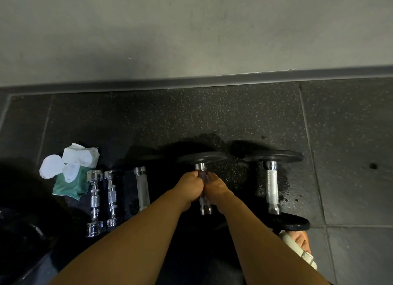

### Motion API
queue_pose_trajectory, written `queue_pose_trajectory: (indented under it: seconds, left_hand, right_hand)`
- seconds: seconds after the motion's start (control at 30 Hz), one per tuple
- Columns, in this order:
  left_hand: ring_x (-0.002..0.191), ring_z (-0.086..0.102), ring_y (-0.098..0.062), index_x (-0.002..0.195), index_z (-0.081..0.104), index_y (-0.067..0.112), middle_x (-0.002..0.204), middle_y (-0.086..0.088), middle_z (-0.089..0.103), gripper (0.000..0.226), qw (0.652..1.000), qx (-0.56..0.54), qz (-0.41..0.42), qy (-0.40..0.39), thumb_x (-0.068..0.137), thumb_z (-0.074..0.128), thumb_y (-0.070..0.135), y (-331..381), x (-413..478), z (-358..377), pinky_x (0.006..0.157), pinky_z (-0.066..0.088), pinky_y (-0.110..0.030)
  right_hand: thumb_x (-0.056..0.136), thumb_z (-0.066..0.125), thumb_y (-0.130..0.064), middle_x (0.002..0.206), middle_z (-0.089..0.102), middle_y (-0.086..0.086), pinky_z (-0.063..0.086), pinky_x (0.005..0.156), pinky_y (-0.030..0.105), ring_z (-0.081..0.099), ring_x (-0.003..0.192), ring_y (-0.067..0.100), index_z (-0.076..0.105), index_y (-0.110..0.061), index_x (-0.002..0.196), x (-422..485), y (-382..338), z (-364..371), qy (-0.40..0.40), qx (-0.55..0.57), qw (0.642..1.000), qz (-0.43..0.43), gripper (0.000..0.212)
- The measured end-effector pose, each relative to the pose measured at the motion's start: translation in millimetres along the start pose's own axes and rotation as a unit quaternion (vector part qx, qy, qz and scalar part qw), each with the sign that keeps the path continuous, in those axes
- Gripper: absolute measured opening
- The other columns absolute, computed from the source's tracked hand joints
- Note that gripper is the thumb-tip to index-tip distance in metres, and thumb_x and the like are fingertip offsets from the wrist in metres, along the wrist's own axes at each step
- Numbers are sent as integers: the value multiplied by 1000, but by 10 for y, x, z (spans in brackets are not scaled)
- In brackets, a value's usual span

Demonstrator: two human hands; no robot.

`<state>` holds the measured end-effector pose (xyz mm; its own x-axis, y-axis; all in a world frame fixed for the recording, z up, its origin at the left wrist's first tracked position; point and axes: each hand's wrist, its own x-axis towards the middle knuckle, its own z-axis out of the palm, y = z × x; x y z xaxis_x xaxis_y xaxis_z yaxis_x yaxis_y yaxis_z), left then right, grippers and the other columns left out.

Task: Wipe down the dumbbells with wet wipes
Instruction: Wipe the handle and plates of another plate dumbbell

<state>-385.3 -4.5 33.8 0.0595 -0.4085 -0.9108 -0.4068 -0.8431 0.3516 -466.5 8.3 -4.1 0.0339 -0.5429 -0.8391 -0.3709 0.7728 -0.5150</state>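
1. Curling round the knurled handle of the middle plate dumbbell (205, 208), the left hand (189, 187) and right hand (217, 189) each keep a closed grip on it, knuckles almost meeting.
2. That dumbbell lies on the rubber floor (191, 118), its far plate toward the wall (191, 29).
3. The wet wipes pack (70, 178) sits far left, lid open, just beside two chrome dumbbells (94, 201).
4. A second plate dumbbell (272, 184) lies right, on a wet patch.
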Motion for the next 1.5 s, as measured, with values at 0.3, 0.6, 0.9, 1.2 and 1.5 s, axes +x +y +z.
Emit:
queue_pose_trajectory:
  seconds: [0.3, 0.6, 0.9, 1.2, 1.5]
  left_hand:
    - [108, 61, -34, 114, 63, 5, 118, -16, 62, 27, 996, -8, 17, 85, 93, 47, 6, 186, -192, 277, 95, 51, -44]
    - [101, 63, -18, 127, 53, 17, 117, -5, 62, 33, 994, -104, -16, -13, 98, 42, 7, 376, -540, 839, 85, 50, -32]
    - [111, 63, -22, 133, 49, 12, 123, -11, 63, 35, 990, -130, 11, -55, 99, 41, 4, 443, -808, 669, 93, 50, -34]
    - [102, 67, -17, 135, 49, 13, 114, -6, 67, 39, 982, -159, 55, -87, 97, 46, 3, 476, -1112, 229, 87, 54, -31]
    - [100, 69, -19, 131, 54, 13, 114, -9, 69, 36, 973, -189, 114, -71, 97, 46, 2, 542, -1938, -429, 89, 53, -35]
  right_hand:
    - [91, 48, -12, 111, 67, 15, 44, 85, 30, 61, 104, 32, 64, -13, 114, -221, 201, -876, 221, -19, 974, -36, 27]
    - [90, 51, -16, 123, 56, 21, 43, 92, 39, 55, 112, 38, 53, -4, 122, -214, 732, -1233, 277, -23, 957, 88, 35]
    - [84, 61, -3, 82, 55, 16, 46, 71, 35, 54, 76, 26, 57, 7, 108, 182, 836, -1298, 166, 103, 977, 81, 26]
    - [88, 56, -1, 73, 55, 11, 42, 54, 28, 50, 60, 19, 56, 5, 108, -122, 717, -1326, 153, 150, 976, 50, 21]
    - [92, 55, -8, 67, 49, 7, 41, 40, 18, 47, 56, 17, 53, -3, 93, -1484, -341, -1352, 115, 173, 978, -17, 5]
